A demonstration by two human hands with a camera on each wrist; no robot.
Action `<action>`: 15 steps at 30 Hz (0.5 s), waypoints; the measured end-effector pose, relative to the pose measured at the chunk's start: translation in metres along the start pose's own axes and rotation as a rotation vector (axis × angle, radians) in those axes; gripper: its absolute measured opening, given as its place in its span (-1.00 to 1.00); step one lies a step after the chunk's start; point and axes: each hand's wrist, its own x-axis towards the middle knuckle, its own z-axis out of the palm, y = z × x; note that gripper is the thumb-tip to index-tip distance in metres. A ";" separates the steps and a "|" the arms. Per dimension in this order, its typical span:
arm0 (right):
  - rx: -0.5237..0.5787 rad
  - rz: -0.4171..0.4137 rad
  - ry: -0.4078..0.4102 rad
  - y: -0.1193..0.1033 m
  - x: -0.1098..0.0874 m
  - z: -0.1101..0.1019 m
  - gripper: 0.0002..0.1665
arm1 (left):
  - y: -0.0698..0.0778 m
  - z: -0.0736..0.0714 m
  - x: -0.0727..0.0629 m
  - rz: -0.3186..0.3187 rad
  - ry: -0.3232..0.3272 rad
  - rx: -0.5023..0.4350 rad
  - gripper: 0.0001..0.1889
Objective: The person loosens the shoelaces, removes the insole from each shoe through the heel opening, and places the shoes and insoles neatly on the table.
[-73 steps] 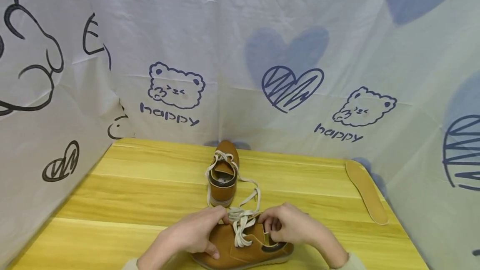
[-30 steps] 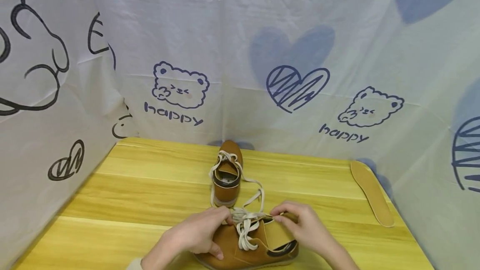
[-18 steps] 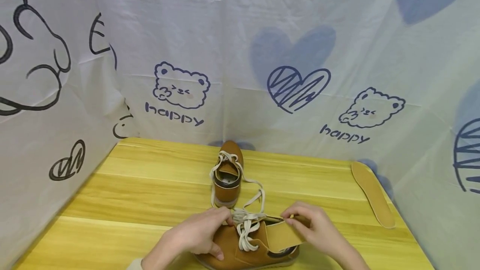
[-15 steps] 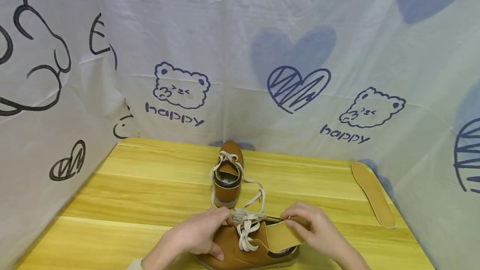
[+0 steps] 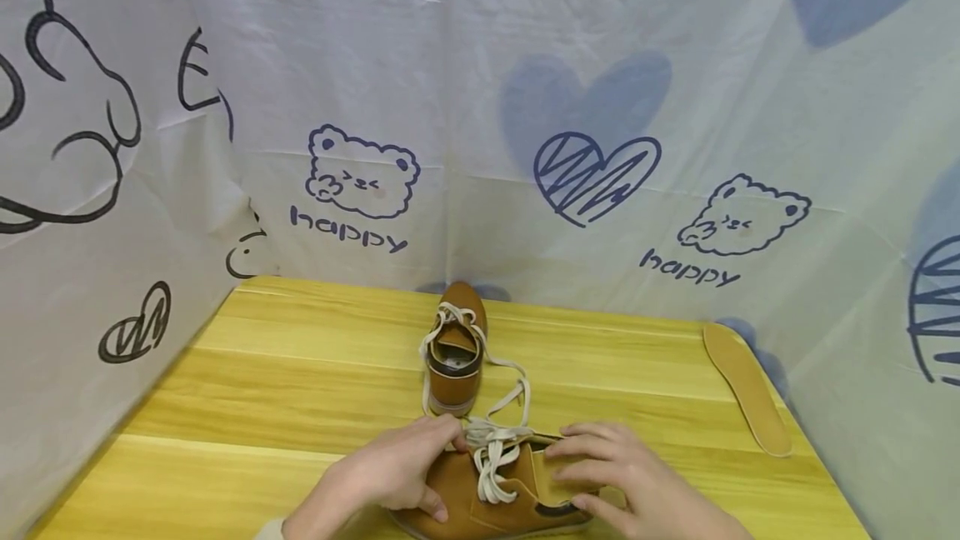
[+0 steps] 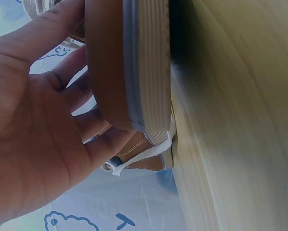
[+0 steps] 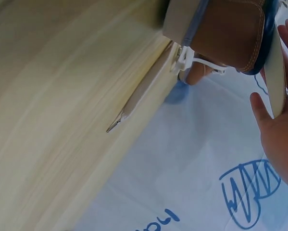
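A brown lace-up shoe (image 5: pixel 453 486) lies sideways at the table's front, toe to the left, with pale laces loosely threaded. My left hand (image 5: pixel 397 469) grips its toe; in the left wrist view the thumb and fingers stand on either side of the toe (image 6: pixel 105 72). A tan insole (image 5: pixel 551 482) is partly inside the shoe's opening, its heel end sticking out. My right hand (image 5: pixel 618 473) is at that end with its fingers spread. In the right wrist view the protruding insole (image 7: pixel 277 79) stands between thumb and fingers, not visibly pinched.
Behind stands a second brown shoe (image 5: pixel 453 386), toe away, a lace trailing right. Another tan insole (image 5: pixel 746 390) lies near the table's right edge. A thin pale strip with a pointed tip (image 7: pixel 115 125) lies on the table. A printed cloth (image 5: pixel 480 215) hangs behind.
My right hand first reached into the shoe, then pinched the insole's raised end; now those fingers have spread and the insole sits lower. My left hand keeps its hold on the toe.
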 end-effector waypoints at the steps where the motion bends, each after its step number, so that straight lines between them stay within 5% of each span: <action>1: 0.004 0.007 -0.017 0.000 0.000 0.000 -0.61 | 0.000 0.000 0.000 -0.001 0.000 -0.001 -0.34; 15: 0.044 -0.016 -0.090 0.008 -0.005 0.000 -0.62 | 0.000 0.000 0.000 -0.006 0.005 0.005 -0.34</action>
